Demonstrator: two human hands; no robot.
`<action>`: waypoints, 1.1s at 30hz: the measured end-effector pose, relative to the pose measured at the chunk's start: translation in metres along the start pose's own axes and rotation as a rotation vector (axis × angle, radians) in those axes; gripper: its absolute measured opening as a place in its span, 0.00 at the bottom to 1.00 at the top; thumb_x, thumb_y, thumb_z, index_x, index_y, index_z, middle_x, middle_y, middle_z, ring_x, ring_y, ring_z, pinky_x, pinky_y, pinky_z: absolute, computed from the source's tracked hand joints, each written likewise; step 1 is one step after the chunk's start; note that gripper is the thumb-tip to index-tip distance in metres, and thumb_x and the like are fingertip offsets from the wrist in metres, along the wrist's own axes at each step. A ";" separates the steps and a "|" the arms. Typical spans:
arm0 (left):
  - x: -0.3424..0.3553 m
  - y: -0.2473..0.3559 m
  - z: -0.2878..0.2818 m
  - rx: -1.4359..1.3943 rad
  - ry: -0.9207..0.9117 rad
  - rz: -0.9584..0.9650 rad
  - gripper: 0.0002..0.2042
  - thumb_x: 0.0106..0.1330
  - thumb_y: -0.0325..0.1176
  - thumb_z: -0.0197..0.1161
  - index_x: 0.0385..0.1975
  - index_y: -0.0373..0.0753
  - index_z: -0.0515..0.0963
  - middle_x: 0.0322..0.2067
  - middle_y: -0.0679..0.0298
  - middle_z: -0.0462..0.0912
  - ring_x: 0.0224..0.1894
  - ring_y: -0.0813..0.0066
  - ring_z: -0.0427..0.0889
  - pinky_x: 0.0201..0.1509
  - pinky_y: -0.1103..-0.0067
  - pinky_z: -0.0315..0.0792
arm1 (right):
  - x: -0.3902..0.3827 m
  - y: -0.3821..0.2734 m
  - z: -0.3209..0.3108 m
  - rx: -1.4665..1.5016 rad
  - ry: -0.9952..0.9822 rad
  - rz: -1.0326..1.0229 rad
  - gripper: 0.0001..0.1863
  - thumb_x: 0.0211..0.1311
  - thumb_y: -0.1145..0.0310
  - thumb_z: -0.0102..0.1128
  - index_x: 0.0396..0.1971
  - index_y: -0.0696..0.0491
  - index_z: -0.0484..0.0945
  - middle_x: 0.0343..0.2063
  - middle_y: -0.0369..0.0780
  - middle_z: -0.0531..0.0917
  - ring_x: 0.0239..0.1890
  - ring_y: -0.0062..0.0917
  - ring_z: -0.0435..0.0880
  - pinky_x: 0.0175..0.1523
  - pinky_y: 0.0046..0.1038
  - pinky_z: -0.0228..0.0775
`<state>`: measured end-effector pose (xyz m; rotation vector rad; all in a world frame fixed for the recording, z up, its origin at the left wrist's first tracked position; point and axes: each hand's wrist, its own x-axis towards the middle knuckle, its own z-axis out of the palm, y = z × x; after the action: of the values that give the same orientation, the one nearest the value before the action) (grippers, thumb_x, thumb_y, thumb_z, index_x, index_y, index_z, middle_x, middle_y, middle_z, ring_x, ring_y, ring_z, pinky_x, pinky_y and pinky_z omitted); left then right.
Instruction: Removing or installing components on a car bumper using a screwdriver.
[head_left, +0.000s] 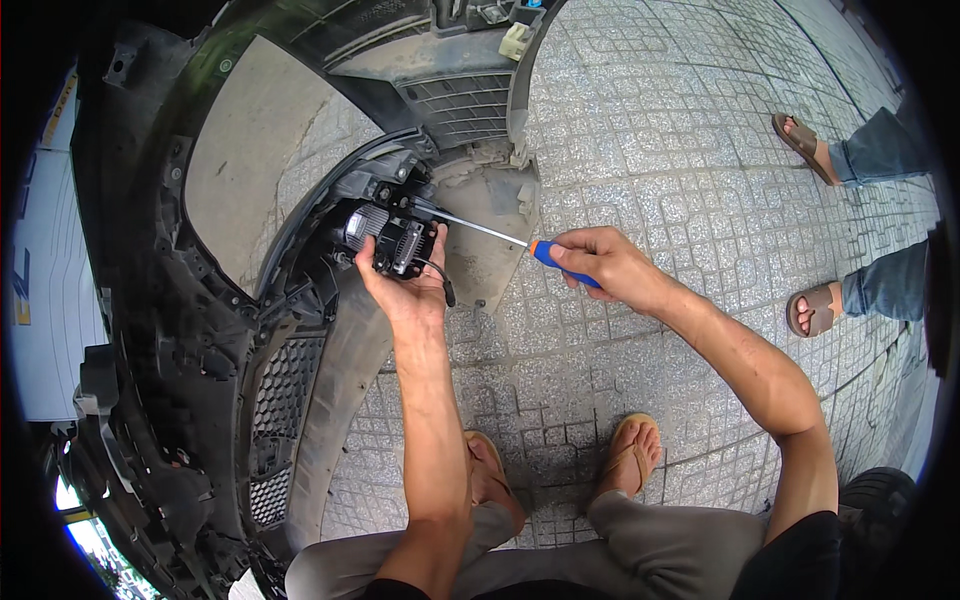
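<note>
My right hand (612, 268) is closed around the blue and orange handle of a screwdriver (478, 228). Its long metal shaft points left, and the tip reaches the upper edge of a car lamp unit (405, 240); whether it sits in a screw is too small to tell. From below, my left hand (408, 290) grips this black lamp, thumb on one side and fingers on the other. The lamp has a clear lens and a finned metal part, and lies against the inside of a black car bumper (215, 345). A short black cable hangs beside my left fingers.
Honeycomb grille mesh (285, 420) and a large opening belong to the bumper at left. Grey patterned paving (640, 130) lies beneath. Another person's sandalled feet (818, 308) stand at the right. A dark tyre (878, 492) shows at lower right.
</note>
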<state>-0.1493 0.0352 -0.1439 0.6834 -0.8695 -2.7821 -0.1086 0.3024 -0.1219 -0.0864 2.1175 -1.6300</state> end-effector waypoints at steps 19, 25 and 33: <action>0.001 0.001 -0.003 0.007 -0.002 0.000 0.28 0.68 0.51 0.60 0.54 0.30 0.74 0.49 0.49 0.82 0.49 0.50 0.84 0.60 0.54 0.80 | 0.002 -0.007 -0.001 0.196 -0.109 0.161 0.20 0.74 0.57 0.59 0.49 0.59 0.81 0.21 0.40 0.79 0.20 0.28 0.78 0.22 0.27 0.65; 0.001 -0.001 -0.003 0.003 -0.013 -0.006 0.28 0.68 0.51 0.59 0.54 0.30 0.74 0.49 0.49 0.82 0.50 0.50 0.84 0.60 0.54 0.80 | -0.001 0.010 0.015 -0.422 0.221 -0.495 0.19 0.72 0.58 0.60 0.49 0.60 0.81 0.28 0.44 0.82 0.21 0.33 0.83 0.21 0.30 0.70; 0.000 -0.001 -0.002 -0.004 -0.003 0.001 0.28 0.67 0.51 0.60 0.55 0.30 0.74 0.50 0.49 0.82 0.51 0.50 0.84 0.62 0.54 0.79 | -0.007 0.004 0.020 -0.516 0.199 -0.365 0.18 0.73 0.59 0.59 0.50 0.59 0.81 0.31 0.47 0.85 0.29 0.34 0.86 0.33 0.36 0.77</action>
<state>-0.1488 0.0351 -0.1460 0.6785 -0.8643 -2.7842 -0.0935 0.2883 -0.1270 -0.5196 2.7623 -1.2653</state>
